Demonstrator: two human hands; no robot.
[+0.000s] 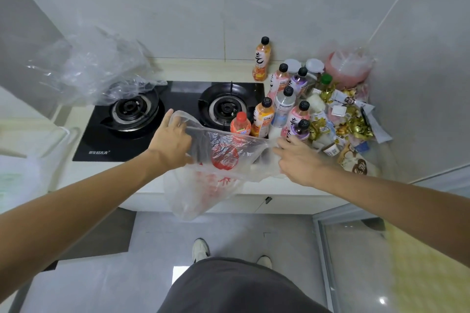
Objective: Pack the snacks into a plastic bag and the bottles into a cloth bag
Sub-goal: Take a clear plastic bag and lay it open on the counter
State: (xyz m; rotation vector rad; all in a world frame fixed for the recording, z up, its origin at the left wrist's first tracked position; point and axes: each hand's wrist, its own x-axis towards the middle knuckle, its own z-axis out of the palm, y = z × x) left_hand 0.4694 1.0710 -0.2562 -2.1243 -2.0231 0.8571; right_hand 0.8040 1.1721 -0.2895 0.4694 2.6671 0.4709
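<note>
Both hands pinch the plastic bag (pixel 211 173) by its rim, left hand (pixel 171 143) and right hand (pixel 300 160) holding it open off the counter edge. The snacks (pixel 351 122) sit just right of the bottles (pixel 284 107), so a careless grab could topple one, and that thin bag could tear.

Bare forearms, dark grey trousers (pixel 236 287), seemingly white shoes (pixel 200 249).

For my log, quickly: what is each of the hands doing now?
Left hand: grips the plastic bag rim.
Right hand: holds the opposite rim.
</note>
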